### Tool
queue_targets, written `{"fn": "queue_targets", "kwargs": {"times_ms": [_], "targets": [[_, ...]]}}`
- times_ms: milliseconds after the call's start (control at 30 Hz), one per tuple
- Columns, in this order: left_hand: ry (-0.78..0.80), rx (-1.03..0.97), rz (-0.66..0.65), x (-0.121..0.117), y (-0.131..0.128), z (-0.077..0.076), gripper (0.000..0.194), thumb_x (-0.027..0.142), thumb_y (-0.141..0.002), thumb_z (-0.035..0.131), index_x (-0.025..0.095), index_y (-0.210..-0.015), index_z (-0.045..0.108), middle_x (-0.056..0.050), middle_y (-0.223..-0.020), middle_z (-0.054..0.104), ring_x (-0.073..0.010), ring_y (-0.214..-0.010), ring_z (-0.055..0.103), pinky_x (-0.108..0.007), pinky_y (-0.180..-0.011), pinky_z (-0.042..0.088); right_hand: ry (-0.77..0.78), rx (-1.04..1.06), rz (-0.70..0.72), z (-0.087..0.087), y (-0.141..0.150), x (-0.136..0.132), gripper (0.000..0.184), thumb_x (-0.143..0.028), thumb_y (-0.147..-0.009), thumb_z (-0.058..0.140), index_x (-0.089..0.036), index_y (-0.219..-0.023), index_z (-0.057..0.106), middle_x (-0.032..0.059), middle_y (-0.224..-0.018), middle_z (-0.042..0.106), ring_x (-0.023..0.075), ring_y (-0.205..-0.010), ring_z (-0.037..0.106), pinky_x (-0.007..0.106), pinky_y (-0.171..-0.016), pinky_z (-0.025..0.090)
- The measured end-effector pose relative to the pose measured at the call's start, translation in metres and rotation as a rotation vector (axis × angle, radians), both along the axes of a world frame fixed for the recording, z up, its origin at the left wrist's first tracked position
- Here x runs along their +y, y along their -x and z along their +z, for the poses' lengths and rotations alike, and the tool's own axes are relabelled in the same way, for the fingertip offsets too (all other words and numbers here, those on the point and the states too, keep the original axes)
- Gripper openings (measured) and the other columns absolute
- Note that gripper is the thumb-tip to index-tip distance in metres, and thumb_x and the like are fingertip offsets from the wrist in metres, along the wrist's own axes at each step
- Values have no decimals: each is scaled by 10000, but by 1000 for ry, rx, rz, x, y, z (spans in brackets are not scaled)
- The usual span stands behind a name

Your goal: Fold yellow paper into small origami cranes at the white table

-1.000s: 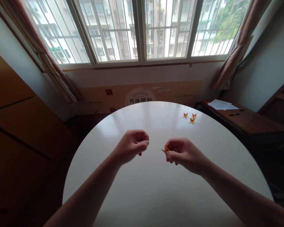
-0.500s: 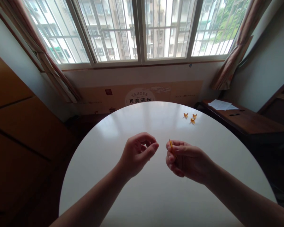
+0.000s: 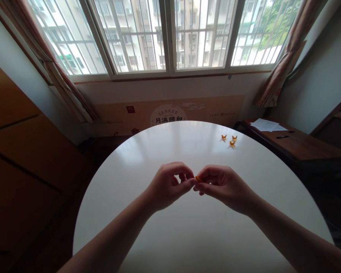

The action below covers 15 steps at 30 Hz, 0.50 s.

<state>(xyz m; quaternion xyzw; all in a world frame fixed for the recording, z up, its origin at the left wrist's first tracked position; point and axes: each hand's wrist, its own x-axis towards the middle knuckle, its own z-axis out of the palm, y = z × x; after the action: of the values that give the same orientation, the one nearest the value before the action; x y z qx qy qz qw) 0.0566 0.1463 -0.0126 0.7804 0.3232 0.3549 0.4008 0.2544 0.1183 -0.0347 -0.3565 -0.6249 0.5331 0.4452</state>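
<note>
Both of my hands meet above the middle of a round white table (image 3: 187, 235). A tiny orange folded paper piece (image 3: 198, 178) is pinched between the fingertips of my left hand (image 3: 167, 185) and my right hand (image 3: 221, 185). Most of the piece is hidden by the fingers. Three small orange folded paper figures (image 3: 229, 140) stand together on the far right part of the table, well away from my hands.
A dark wooden side table (image 3: 295, 146) with white papers (image 3: 265, 125) and a dark pen stands to the right. A printed cardboard panel (image 3: 170, 115) leans under the barred window. A wooden cabinet (image 3: 22, 151) fills the left side.
My left hand has moved right and closed its fingertips onto the orange piece, which my right hand alone held before. The hands now touch at the piece.
</note>
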Motion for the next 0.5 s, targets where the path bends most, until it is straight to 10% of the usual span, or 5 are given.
{"fn": "queue_targets", "kwargs": {"times_ms": [500], "targets": [[137, 148, -45, 10, -3, -9, 75, 146, -733, 586, 125, -690, 644, 19, -597, 578, -66, -518, 499, -158, -452, 374, -71, -192, 50, -11, 0, 9, 90, -227, -835, 678, -140, -831, 698, 41, -770, 703, 137, -705, 595, 219, -600, 423]]}}
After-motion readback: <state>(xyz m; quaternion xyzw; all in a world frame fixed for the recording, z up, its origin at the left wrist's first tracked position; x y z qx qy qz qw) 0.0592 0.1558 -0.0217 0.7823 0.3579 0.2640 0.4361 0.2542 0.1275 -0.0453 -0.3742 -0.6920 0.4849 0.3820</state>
